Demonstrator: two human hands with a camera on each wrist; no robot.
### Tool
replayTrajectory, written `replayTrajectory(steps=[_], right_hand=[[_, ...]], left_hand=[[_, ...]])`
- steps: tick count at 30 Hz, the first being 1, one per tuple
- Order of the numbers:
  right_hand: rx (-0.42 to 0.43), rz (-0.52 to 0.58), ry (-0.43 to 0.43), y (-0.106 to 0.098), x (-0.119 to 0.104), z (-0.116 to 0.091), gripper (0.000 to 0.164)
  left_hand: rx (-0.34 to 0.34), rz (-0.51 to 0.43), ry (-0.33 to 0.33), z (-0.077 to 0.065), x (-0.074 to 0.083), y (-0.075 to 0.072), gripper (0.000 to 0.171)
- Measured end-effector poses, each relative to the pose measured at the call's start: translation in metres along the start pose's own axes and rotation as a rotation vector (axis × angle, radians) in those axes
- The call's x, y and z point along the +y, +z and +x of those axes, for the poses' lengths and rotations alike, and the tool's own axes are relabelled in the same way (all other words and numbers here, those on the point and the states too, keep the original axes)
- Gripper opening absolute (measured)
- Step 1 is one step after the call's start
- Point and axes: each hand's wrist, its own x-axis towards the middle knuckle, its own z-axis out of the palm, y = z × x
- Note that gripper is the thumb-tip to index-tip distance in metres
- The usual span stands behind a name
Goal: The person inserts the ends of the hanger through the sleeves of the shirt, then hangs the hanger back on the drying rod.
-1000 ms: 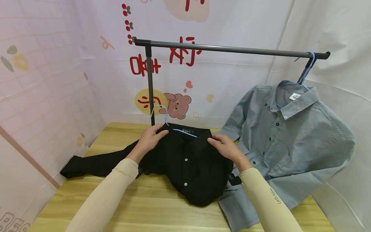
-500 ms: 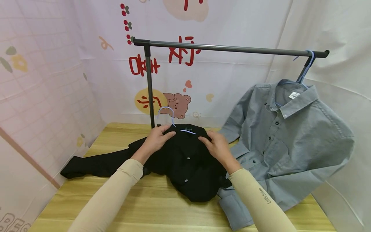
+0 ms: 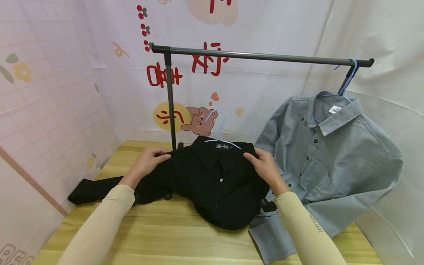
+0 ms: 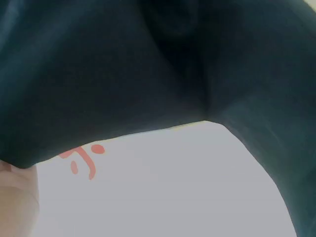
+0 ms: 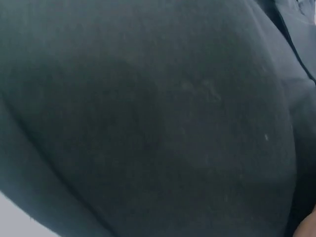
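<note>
A black shirt [image 3: 205, 180] with white buttons is held up by its top edge over the wooden table. My left hand [image 3: 147, 162] pinches it at the shoulder on the left, thumb in front. On the other side, my right hand [image 3: 264, 165] pinches the cloth by the collar. A pale blue hanger [image 3: 222, 127] sits in the neck opening, hook up; its lower parts are hidden inside. Black cloth fills most of both wrist views, with part of the left hand [image 4: 17, 202] at the lower left and a bit of the right hand [image 5: 307, 224] at the lower right.
A dark metal clothes rack [image 3: 258, 56] spans the back. At its right end a grey shirt [image 3: 321, 154] hangs on a blue hanger [image 3: 347, 82], its lower part on the table [image 3: 159, 235]. The black sleeve [image 3: 96, 189] lies out to the left.
My left hand has shifted left from the collar to the shoulder. The right hand went left, then back right. The hanger has moved right and more of it shows above the collar.
</note>
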Motion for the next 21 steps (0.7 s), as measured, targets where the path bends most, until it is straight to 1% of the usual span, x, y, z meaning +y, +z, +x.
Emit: replayTrajectory(steps=[3, 7, 9, 12, 14, 16, 19, 21], right_hand=[[0.052, -0.033, -0.019, 0.0, 0.003, 0.001, 0.035], [0.146, -0.073, -0.039, -0.003, 0.004, 0.001, 0.034], [0.189, -0.068, -0.04, -0.005, 0.004, 0.0, 0.034], [0.265, -0.03, -0.04, -0.007, 0.002, 0.0, 0.036], [0.316, -0.013, -0.042, -0.007, 0.002, 0.0, 0.037], [0.348, -0.011, -0.041, -0.006, 0.002, -0.001, 0.039], [0.345, -0.022, -0.029, -0.005, 0.003, -0.001, 0.039], [0.332, -0.03, -0.02, -0.003, 0.005, -0.002, 0.038]], left_hand=[[-0.012, 0.014, -0.002, -0.006, -0.011, -0.01, 0.026], [-0.012, 0.001, -0.037, -0.012, -0.024, -0.027, 0.029], [-0.007, -0.014, -0.051, -0.015, -0.029, -0.036, 0.031], [0.02, -0.004, -0.06, -0.019, -0.034, -0.049, 0.034], [0.068, 0.031, -0.07, -0.021, -0.037, -0.057, 0.037], [0.136, 0.086, -0.092, -0.024, -0.04, -0.064, 0.04], [0.242, 0.181, -0.133, -0.028, -0.047, -0.073, 0.043], [0.3, 0.232, -0.165, -0.031, -0.054, -0.078, 0.04]])
